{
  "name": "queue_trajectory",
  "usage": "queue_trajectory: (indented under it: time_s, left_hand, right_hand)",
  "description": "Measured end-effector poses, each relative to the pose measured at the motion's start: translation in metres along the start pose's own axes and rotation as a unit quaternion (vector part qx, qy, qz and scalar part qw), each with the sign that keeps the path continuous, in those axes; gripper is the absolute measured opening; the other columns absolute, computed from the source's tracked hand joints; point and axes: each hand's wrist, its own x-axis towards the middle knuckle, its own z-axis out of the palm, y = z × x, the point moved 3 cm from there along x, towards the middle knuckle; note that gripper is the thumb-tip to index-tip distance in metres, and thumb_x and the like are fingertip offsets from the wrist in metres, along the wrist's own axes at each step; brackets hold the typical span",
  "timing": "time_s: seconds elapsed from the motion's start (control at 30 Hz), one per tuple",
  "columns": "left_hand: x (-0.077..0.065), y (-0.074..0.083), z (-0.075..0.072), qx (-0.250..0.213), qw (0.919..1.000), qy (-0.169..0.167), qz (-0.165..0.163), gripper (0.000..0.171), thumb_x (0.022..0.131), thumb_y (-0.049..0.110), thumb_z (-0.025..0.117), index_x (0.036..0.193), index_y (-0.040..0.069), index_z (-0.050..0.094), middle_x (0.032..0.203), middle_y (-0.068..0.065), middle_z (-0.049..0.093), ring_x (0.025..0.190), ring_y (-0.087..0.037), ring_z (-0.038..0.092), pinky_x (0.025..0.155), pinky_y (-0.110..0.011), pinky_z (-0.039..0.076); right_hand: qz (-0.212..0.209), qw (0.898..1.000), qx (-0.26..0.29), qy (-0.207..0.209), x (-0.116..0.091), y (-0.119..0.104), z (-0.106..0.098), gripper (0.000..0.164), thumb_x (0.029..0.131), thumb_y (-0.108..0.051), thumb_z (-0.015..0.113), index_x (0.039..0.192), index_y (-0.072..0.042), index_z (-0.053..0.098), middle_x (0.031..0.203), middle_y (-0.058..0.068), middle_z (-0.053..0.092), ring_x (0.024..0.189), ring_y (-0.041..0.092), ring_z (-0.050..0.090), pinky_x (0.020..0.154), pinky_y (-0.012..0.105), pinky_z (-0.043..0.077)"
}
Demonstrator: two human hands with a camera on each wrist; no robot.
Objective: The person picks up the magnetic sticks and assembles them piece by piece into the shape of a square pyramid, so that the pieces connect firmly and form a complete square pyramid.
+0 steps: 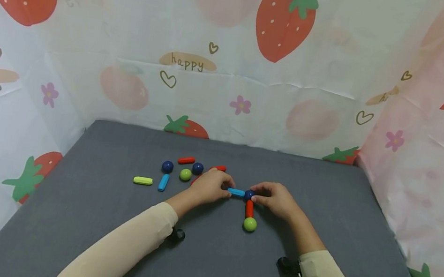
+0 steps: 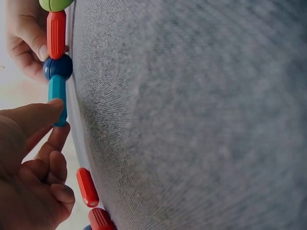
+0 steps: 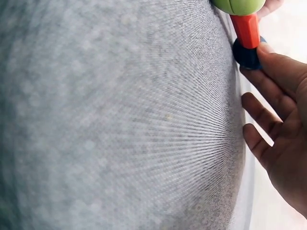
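Observation:
A dark blue ball [image 1: 249, 195] joins a light blue rod [image 1: 236, 192] on its left and a red rod [image 1: 249, 209] on its near side. At the red rod's near end sits a green ball [image 1: 250, 224]. My left hand [image 1: 212, 186] pinches the light blue rod between thumb and finger, as the left wrist view shows closely. With thumb and forefinger my right hand [image 1: 277, 200] pinches the dark blue ball [image 3: 247, 53]; its other fingers are spread in the right wrist view.
Left of the hands lie a yellow-green rod [image 1: 142, 180], a light blue rod [image 1: 163, 182], a red rod [image 1: 186, 160], dark blue balls [image 1: 167, 167] and a green ball [image 1: 185, 174]. More red rods [image 1: 219, 168] are partly behind my left hand. Strawberry-print cloth [image 1: 219, 100] borders the grey table [image 1: 104, 245].

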Motion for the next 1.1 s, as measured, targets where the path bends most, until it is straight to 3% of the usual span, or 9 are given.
queue_trajectory:
  time_s: [0.3,0.43,0.5,0.67,0.73,0.93,1.1]
  left_hand:
    - [-0.008,-0.004,-0.011,0.008,0.9998,0.014,-0.013,0.022,0.092,0.027,0.079,0.114,0.023,0.077,0.109,0.006,0.074,0.107,-0.018,0.057,0.089,-0.037,0.05]
    - [-0.015,-0.006,-0.021,-0.018,0.9993,0.022,-0.022,0.024,0.093,0.027,0.078,0.116,0.022,0.077,0.112,0.006,0.073,0.107,-0.018,0.056,0.09,-0.039,0.05]
    - [-0.02,-0.008,-0.026,-0.042,0.9983,0.033,-0.023,0.025,0.093,0.026,0.078,0.117,0.02,0.077,0.114,0.006,0.073,0.106,-0.02,0.056,0.098,-0.041,0.047]
    - [-0.037,-0.012,-0.04,-0.095,0.9929,0.067,-0.025,0.025,0.094,0.024,0.077,0.118,0.019,0.076,0.115,0.005,0.07,0.106,-0.028,0.057,0.094,-0.043,0.047]
    - [-0.045,-0.013,-0.045,-0.098,0.9919,0.076,-0.029,0.025,0.094,0.025,0.077,0.118,0.02,0.075,0.115,0.006,0.07,0.107,-0.026,0.057,0.088,-0.041,0.05]
    - [-0.069,-0.022,-0.057,-0.103,0.99,0.09,-0.034,0.025,0.094,0.028,0.078,0.118,0.023,0.075,0.118,0.005,0.071,0.113,-0.026,0.057,0.092,-0.042,0.05]
    - [-0.085,-0.033,-0.064,-0.111,0.9864,0.105,-0.061,0.028,0.093,0.03,0.078,0.119,0.022,0.076,0.117,0.007,0.07,0.112,-0.026,0.057,0.091,-0.042,0.051]
  right_hand:
    - [-0.001,1.0,-0.004,0.003,0.001,0.001,0.002,0.026,0.096,-0.025,0.074,0.121,-0.016,0.075,0.118,0.002,0.073,0.111,0.021,0.065,0.097,0.045,0.051]
    - [-0.001,1.0,-0.009,0.006,0.002,0.0,0.001,0.028,0.096,-0.025,0.075,0.122,-0.017,0.074,0.121,0.003,0.072,0.115,0.023,0.064,0.1,0.047,0.05]
    - [-0.004,1.0,-0.014,0.006,0.001,0.0,0.001,0.028,0.096,-0.026,0.075,0.122,-0.017,0.075,0.121,0.003,0.072,0.116,0.024,0.064,0.101,0.047,0.05]
    - [-0.005,1.0,-0.016,0.007,-0.001,0.0,0.0,0.027,0.096,-0.025,0.074,0.122,-0.017,0.074,0.122,0.004,0.071,0.118,0.025,0.063,0.102,0.048,0.049]
    - [-0.002,1.0,-0.014,0.007,-0.002,0.0,0.001,0.028,0.096,-0.025,0.074,0.123,-0.017,0.074,0.123,0.004,0.071,0.118,0.026,0.062,0.103,0.049,0.048]
    - [0.002,1.0,-0.018,0.007,-0.002,0.001,0.001,0.029,0.096,-0.025,0.074,0.124,-0.017,0.074,0.124,0.004,0.071,0.119,0.027,0.062,0.103,0.049,0.048]
    - [0.001,1.0,-0.023,0.004,-0.001,0.002,0.001,0.029,0.097,-0.025,0.074,0.124,-0.017,0.074,0.124,0.004,0.07,0.119,0.027,0.062,0.103,0.049,0.048]
